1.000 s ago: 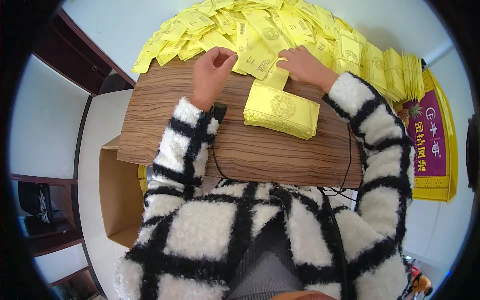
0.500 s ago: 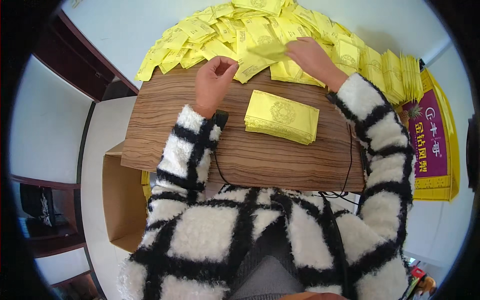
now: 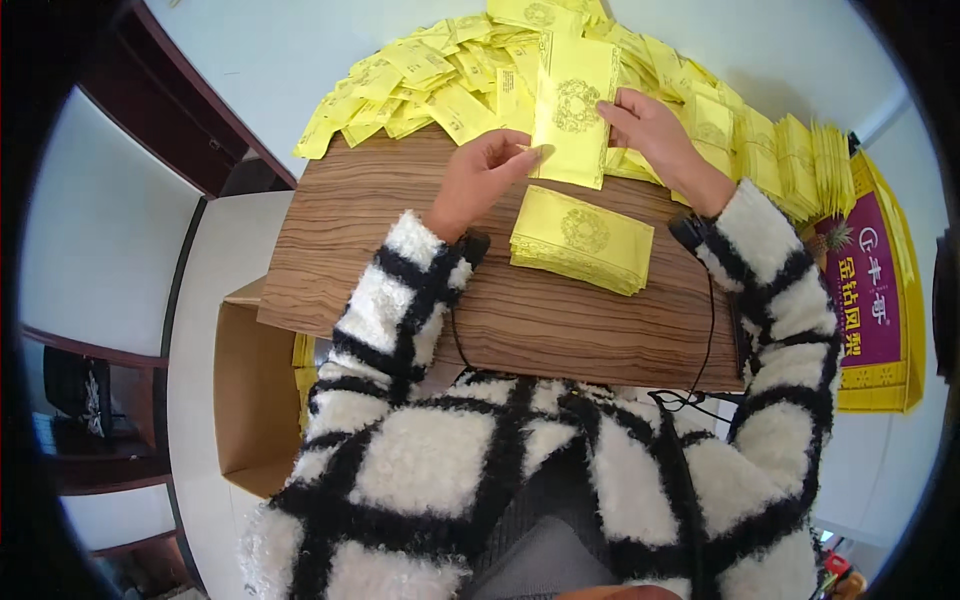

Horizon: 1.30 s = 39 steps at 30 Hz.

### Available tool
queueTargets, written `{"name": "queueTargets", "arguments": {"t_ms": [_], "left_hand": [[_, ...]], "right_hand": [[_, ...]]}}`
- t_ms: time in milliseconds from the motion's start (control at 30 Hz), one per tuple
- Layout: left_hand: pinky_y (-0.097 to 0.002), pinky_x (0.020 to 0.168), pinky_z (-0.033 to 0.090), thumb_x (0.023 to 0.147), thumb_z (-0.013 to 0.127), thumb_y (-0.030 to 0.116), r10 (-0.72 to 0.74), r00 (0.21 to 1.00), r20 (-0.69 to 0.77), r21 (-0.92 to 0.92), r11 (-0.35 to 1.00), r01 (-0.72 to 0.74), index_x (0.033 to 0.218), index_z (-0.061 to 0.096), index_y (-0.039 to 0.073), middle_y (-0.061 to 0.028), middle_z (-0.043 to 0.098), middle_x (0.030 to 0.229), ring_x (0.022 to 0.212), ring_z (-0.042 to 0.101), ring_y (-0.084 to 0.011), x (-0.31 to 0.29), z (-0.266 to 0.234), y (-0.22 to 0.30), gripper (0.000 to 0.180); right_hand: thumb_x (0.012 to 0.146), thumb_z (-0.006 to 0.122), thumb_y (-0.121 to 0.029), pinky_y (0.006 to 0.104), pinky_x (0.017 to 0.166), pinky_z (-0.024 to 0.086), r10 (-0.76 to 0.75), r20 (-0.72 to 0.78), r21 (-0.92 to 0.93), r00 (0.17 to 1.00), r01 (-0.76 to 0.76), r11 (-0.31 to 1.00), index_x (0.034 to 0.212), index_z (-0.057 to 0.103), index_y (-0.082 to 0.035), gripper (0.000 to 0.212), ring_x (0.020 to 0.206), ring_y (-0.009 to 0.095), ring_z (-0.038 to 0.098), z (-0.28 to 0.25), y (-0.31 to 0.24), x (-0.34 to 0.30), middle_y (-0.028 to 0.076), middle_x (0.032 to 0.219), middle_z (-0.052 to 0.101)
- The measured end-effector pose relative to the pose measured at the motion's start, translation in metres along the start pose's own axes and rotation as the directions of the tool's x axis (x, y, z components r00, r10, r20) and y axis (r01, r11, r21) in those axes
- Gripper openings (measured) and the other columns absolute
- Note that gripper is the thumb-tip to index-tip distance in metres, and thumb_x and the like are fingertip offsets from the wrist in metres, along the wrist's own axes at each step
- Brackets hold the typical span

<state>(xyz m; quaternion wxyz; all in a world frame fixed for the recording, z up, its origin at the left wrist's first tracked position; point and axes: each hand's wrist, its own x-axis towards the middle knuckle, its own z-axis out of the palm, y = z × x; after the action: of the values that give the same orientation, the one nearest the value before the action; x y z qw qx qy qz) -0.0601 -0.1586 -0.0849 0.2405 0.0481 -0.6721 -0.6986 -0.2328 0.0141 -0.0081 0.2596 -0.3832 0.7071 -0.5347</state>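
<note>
Between both hands a flat yellow packet [image 3: 572,145] with a round ornamental print is held upright over the table. My left hand [image 3: 484,178] pinches its lower left edge between thumb and fingers. On its right edge my right hand [image 3: 655,140] has a grip. Just below the held packet lies a neat stack of like yellow packets [image 3: 583,232], print side up. A loose heap of yellow packets [image 3: 420,65] spreads along the far side of the table, partly hidden behind the held one.
Upright bundles of yellow packets [image 3: 795,160] line the far right of the wood-grain table [image 3: 370,250]. A purple and yellow printed box or bag [image 3: 868,290] stands beyond the right edge. An open cardboard box [image 3: 252,390] is at the lower left; black cables [image 3: 685,400] hang by the front edge.
The packet, earlier tilted in my right hand over the heap, now stands face-on above the stack. My left hand, then empty, has moved right and grips its edge. The whole view has shifted slightly.
</note>
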Motion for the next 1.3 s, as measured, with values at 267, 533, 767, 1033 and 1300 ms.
{"name": "queueTargets", "arguments": {"t_ms": [267, 533, 767, 1033, 1300], "left_hand": [[-0.0189, 0.068, 0.049, 0.092, 0.070, 0.008, -0.029, 0.996, 0.079, -0.046, 0.998, 0.032, 0.104, 0.066, -0.004, 0.0002, 0.069, 0.089, 0.076, 0.059, -0.0041, 0.001, -0.014, -0.007, 0.017], [-0.0193, 0.068, 0.048, 0.093, 0.069, 0.008, 0.003, 0.993, 0.118, 0.032, 0.999, -0.007, 0.111, 0.068, -0.002, 0.0022, 0.066, 0.087, 0.073, 0.057, -0.0046, -0.003, -0.014, -0.003, 0.021], [-0.0182, 0.066, 0.049, 0.095, 0.066, 0.008, -0.033, 0.999, 0.042, 0.111, 0.993, 0.028, 0.111, 0.070, 0.001, 0.0018, 0.067, 0.084, 0.073, 0.059, -0.0038, -0.001, -0.013, 0.002, 0.018], [-0.0180, 0.066, 0.047, 0.096, 0.063, 0.008, -0.054, 0.990, 0.128, 0.073, 0.996, 0.045, 0.114, 0.069, 0.003, 0.0032, 0.066, 0.086, 0.073, 0.057, -0.0031, 0.000, -0.009, -0.006, 0.019], [-0.0185, 0.066, 0.046, 0.096, 0.063, 0.007, -0.102, 0.984, 0.146, 0.126, 0.988, 0.084, 0.113, 0.067, 0.002, 0.0036, 0.065, 0.087, 0.074, 0.057, -0.0030, 0.002, -0.006, -0.009, 0.018]], "right_hand": [[0.098, 0.063, -0.025, 0.0263, 0.080, 0.053, 0.077, 0.014, 0.045, 0.997, -0.077, 0.996, 0.095, 0.060, -0.006, 0.020, 0.084, 0.009, 0.059, 0.006, 0.011, -0.009, 0.000, 0.091, 0.060], [0.096, 0.066, -0.024, 0.0254, 0.084, 0.051, 0.000, -0.102, 0.123, 0.995, 0.012, 0.992, 0.117, 0.062, 0.000, 0.033, 0.099, 0.010, 0.061, -0.016, 0.004, -0.030, 0.003, 0.109, 0.065], [0.096, 0.065, -0.019, 0.0247, 0.089, 0.049, -0.099, 0.076, -0.102, 0.992, 0.106, 0.989, 0.134, 0.054, -0.001, 0.044, 0.103, 0.010, 0.060, -0.025, 0.021, -0.047, 0.004, 0.117, 0.065], [0.092, 0.070, -0.019, 0.0250, 0.079, 0.051, 0.069, 0.014, -0.219, 0.997, -0.065, 0.974, 0.135, 0.055, -0.004, 0.048, 0.095, 0.011, 0.062, -0.021, 0.045, -0.082, 0.006, 0.111, 0.066], [0.090, 0.072, -0.021, 0.0231, 0.059, 0.048, 0.189, 0.007, -0.040, 0.982, -0.189, 0.981, 0.131, 0.057, -0.004, 0.047, 0.078, 0.007, 0.060, -0.010, 0.048, -0.098, 0.002, 0.097, 0.065]]}}
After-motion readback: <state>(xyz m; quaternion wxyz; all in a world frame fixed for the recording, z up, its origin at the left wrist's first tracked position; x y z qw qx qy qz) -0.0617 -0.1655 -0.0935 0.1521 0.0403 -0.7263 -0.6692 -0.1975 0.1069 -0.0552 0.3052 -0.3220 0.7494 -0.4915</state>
